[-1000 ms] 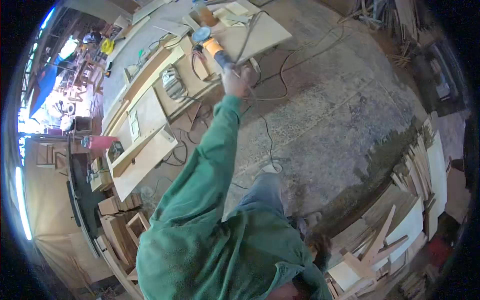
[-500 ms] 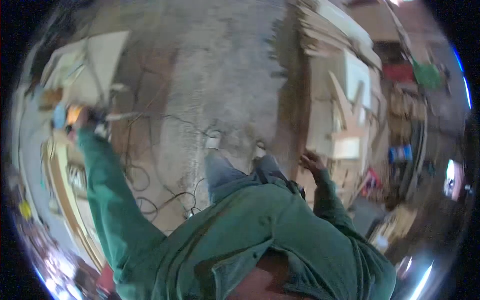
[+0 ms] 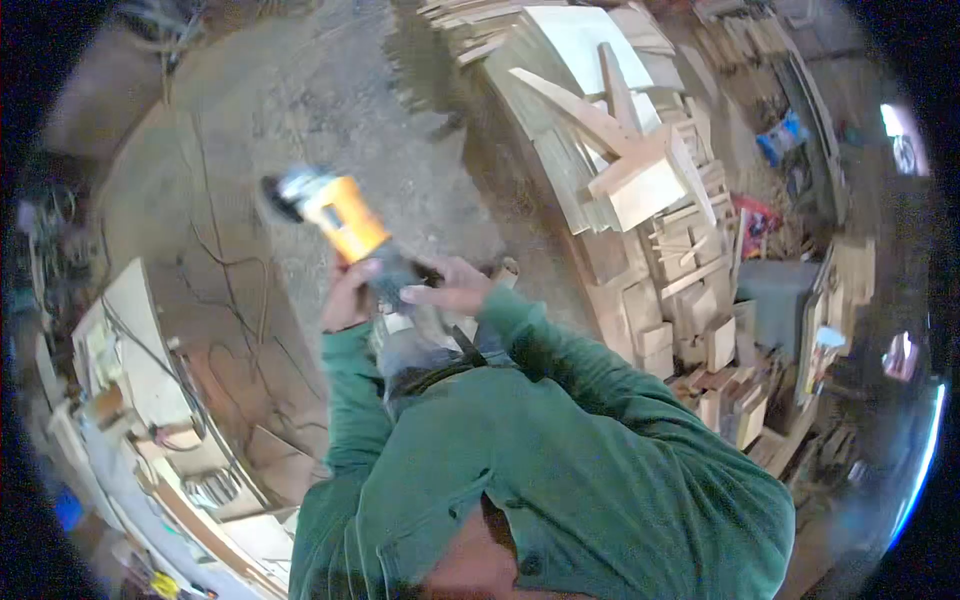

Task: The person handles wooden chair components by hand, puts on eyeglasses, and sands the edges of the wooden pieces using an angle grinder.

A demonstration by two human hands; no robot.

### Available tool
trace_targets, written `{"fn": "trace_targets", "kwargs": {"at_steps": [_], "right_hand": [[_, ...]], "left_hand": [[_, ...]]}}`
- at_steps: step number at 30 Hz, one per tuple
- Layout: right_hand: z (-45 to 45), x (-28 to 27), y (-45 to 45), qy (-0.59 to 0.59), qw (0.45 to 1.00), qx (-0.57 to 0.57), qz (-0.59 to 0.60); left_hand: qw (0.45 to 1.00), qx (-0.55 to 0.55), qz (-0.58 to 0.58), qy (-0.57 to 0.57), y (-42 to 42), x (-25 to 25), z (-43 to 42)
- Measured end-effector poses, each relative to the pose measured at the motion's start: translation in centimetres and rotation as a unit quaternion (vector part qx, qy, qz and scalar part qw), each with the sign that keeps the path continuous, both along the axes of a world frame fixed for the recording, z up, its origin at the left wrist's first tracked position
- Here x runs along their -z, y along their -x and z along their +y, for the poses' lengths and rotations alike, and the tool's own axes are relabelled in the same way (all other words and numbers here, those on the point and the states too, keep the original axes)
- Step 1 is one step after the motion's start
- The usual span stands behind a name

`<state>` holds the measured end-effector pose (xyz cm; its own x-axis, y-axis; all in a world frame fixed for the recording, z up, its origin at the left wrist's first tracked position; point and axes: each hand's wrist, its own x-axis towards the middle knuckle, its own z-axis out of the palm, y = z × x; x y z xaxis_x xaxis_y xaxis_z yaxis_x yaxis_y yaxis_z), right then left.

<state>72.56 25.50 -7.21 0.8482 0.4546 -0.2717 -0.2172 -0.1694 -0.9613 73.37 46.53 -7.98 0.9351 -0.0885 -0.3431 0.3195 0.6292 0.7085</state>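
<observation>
A yellow and black angle grinder (image 3: 352, 218) is held out in front of my body, its dark disc pointing to the upper left. My left hand (image 3: 348, 296) grips the left side of the tool near its dark rear end. From the other side, my right hand (image 3: 455, 286) has its fingers on that same dark rear part. The tool and both hands are somewhat blurred, and some fingertips are hidden.
A workbench with a pale board (image 3: 140, 340) and wood pieces stands at the lower left. Cables (image 3: 225, 262) run over the concrete floor (image 3: 340, 100). Stacked boards and a wooden piece with angled legs (image 3: 640, 180) lie at the right, beside wood blocks (image 3: 700, 325) and a grey box (image 3: 775, 300).
My view has swung to the right. The grinder has moved from over the workbench to in front of my body. My right hand has come up from my side and taken hold of it.
</observation>
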Motion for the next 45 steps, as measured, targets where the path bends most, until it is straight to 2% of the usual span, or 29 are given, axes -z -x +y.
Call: {"fn": "trace_targets", "kwargs": {"at_steps": [2, 3, 5, 7, 9, 10, 12, 14, 15, 16, 18, 21, 22, 23, 24, 27, 29, 32, 34, 35, 38, 41, 45], "right_hand": [[-5.1, 4.2, 0.0, 0.014, 0.999, 0.052, 0.002], [-8.1, 1.8, -0.6, -0.047, 0.995, 0.085, -0.007], [-14.1, -3.7, -1.9, -0.171, 0.975, 0.138, -0.03], [-19.3, -4.7, -1.3, -0.168, 0.965, 0.197, -0.034], [-23.9, -5.2, -1.3, -0.178, 0.938, 0.29, -0.063], [-26.5, -4.8, -0.9, -0.151, 0.937, 0.312, -0.034], [-30.8, -3.7, 0.7, -0.093, 0.927, 0.362, 0.026], [-33.8, -7.0, 2.0, -0.134, 0.865, 0.483, 0.02], [-34.8, -8.2, 2.1, -0.159, 0.829, 0.536, 0.013], [-35.7, -8.0, 2.1, -0.081, 0.817, 0.57, 0.027], [-38.1, -7.2, 3.2, -0.106, 0.803, 0.586, -0.028], [-40.2, -8.9, 3.5, -0.104, 0.79, 0.604, 0.002], [-40.6, -9.5, 3.5, -0.109, 0.779, 0.615, 0.054], [-40.9, -9.7, 3.4, -0.113, 0.766, 0.624, 0.107], [-41.4, -7.6, 3.3, -0.083, 0.766, 0.636, 0.033], [-41.9, -6.3, 1.1, -0.041, 0.719, 0.693, 0.04], [-42.3, -2.7, -0.3, 0.03, 0.714, 0.699, 0.037], [-42.7, -0.5, -4.1, 0.081, 0.701, 0.708, 0.004], [-43.6, -0.9, -7.1, 0.046, 0.691, 0.72, 0.044], [-44.2, -1.1, -8.2, 0.029, 0.687, 0.723, 0.069], [-46.7, 2.8, -8.8, 0.088, 0.672, 0.724, 0.128], [-48.3, 4.4, -10.6, 0.154, 0.655, 0.732, 0.106], [-53.0, 9.5, -9.2, 0.174, 0.726, 0.654, 0.121]], "left_hand": [[0.991, 0.125, -0.043, 0.005, -2.9, -2.3, -7.8], [0.979, 0.185, -0.083, 0.022, -4.5, -2.8, -11.5], [0.946, 0.315, -0.077, 0.014, -6.8, -3.6, -18.5], [0.909, 0.41, -0.077, -0.026, -8.6, -6.5, -25.4], [0.854, 0.467, -0.208, -0.095, -11.0, -9.8, -31.8], [0.815, 0.494, -0.277, -0.119, -11.8, -10.7, -35.0], [0.822, 0.522, -0.223, -0.052, -12.3, -10.3, -40.6], [0.835, 0.525, -0.164, 0.007, -11.8, -10.2, -46.0], [0.83, 0.541, -0.138, 0.002, -11.6, -11.3, -47.9], [0.825, 0.555, -0.108, -0.005, -11.3, -12.4, -49.2], [0.839, 0.533, -0.079, 0.071, -10.1, -10.4, -53.0], [0.801, 0.59, -0.07, 0.072, -10.2, -8.7, -56.1], [0.81, 0.577, -0.013, 0.103, -9.5, -7.9, -57.4], [0.808, 0.579, -0.012, 0.105, -9.4, -7.1, -58.2], [0.808, 0.579, -0.008, 0.108, -9.5, -6.4, -59.1], [0.821, 0.563, -0.025, 0.096, -10.8, -5.6, -61.0], [0.818, 0.568, -0.053, 0.071, -12.8, -3.6, -61.9], [0.785, 0.603, 0.094, 0.106, -16.1, -0.6, -63.3], [0.761, 0.622, 0.15, 0.11, -18.4, 1.7, -64.7], [0.763, 0.623, 0.141, 0.1, -18.8, 2.7, -65.2], [0.75, 0.645, 0.131, 0.07, -21.6, 3.6, -67.5], [0.723, 0.691, -0.002, -0.005, -23.2, 5.1, -69.3], [0.699, 0.713, -0.024, -0.04, -24.3, 8.8, -72.7]]}}
